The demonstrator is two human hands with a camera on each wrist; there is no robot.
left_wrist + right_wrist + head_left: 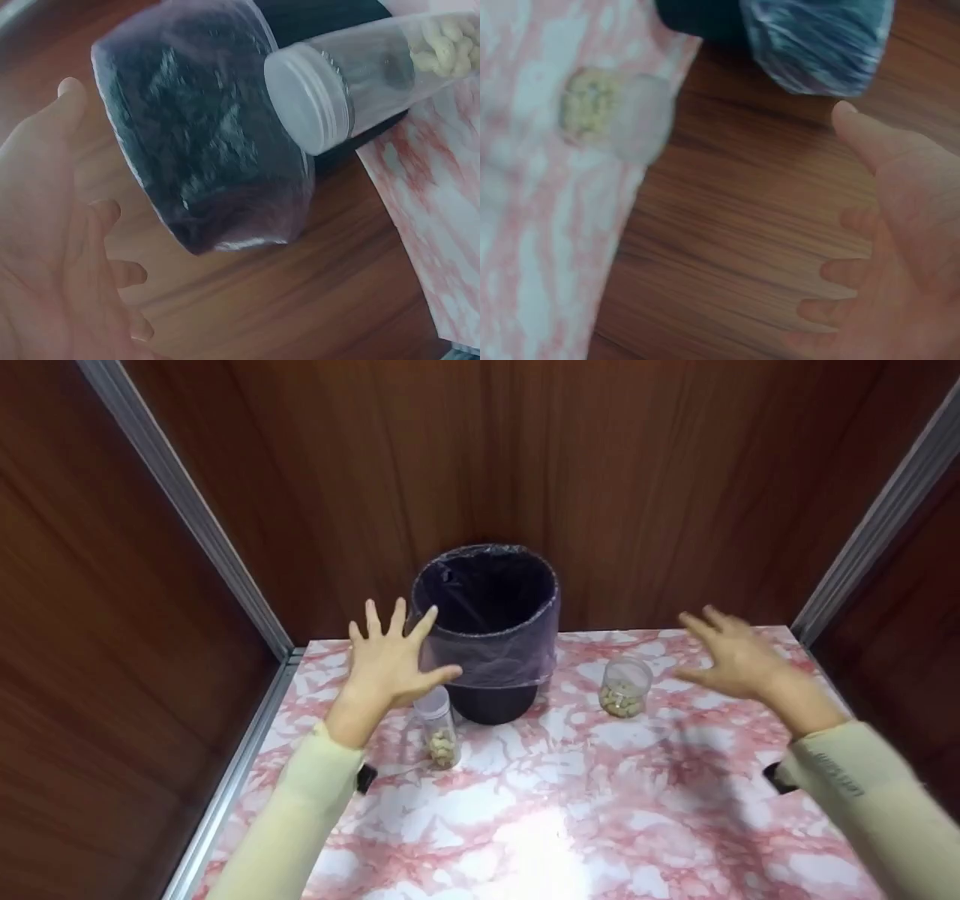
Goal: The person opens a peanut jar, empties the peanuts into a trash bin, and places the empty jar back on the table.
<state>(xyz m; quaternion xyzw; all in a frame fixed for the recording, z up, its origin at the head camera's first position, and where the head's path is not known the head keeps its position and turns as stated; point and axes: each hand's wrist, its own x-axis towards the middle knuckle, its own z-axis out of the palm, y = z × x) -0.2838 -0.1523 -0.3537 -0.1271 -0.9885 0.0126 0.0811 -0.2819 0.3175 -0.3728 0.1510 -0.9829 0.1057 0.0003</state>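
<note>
Jar (442,741) stands upright, long axis vertical, lid (433,703) uppermost.

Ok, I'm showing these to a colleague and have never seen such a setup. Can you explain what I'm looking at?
There is no machine here: each grip is a person's bare hand. The wide picture comes from a camera worn on the head, looking forward and down; the two others come from cameras on the left and right wrists.

On the red-and-white marbled surface stands a dark bin lined with a thin see-through bag. Near it are a tall clear jar with a white lid and a shorter clear container, both partly filled with pale pieces; those in the jar look like peanuts.

The left grip and right grip are spread open, holding nothing.
</note>
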